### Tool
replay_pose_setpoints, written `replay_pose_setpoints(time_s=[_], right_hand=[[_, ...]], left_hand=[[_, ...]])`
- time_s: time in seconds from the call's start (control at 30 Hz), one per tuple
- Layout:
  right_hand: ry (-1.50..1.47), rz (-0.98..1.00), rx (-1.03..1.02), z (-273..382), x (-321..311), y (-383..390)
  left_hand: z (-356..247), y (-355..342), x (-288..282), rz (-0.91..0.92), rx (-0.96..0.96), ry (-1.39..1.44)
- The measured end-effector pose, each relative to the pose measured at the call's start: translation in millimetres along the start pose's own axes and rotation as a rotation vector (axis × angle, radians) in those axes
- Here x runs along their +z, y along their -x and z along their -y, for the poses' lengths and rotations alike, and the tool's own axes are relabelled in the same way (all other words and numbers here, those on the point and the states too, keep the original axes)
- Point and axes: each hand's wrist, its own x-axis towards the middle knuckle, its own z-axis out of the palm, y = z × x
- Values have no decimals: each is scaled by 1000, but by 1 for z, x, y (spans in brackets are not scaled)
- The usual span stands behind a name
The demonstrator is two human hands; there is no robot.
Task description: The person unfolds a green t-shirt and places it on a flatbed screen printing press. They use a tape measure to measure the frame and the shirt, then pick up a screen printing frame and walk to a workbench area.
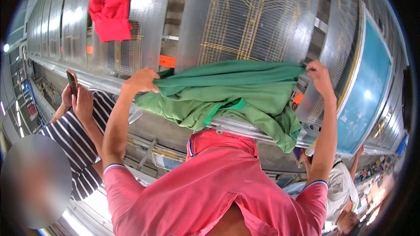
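Note:
A green shirt (192,108) is stretched sideways between my two hands at the near edge of the long metal table. My left hand (143,81) pinches its left end, and my right hand (320,75) grips the far right corner. Along the far side the cloth is darker green and pulled into a taut, slightly blurred fold. Its bright green neckline lies toward me, and loose cloth droops over the table's near edge at the right.
A red garment (112,15) lies at the far left on metal boards with yellow line markings. To the right leans a blue framed screen (367,83). A person in stripes (83,135) holds a phone (72,81) at left; another in white (341,188) stands right.

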Motion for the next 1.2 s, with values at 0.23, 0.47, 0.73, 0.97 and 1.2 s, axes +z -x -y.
replay_pose_setpoints(time_s=[0.23, 0.47, 0.73, 0.97, 1.2], right_hand=[[489, 226, -165, 24, 1, -3], [527, -168, -182, -1, -25, -28], [651, -424, -37, -16, -49, -104], [153, -116, -50, -11, -26, -102], [465, 56, -195, -3, -8, -5]], left_hand=[[-10, 1, 42, -8, 91, -733], [-34, -24, 2, -307, 104, -761], [-18, -142, -102, -840, 130, -616], [-23, -126, -49, -871, 234, -283], [-20, 39, 26, -190, 342, -251]])
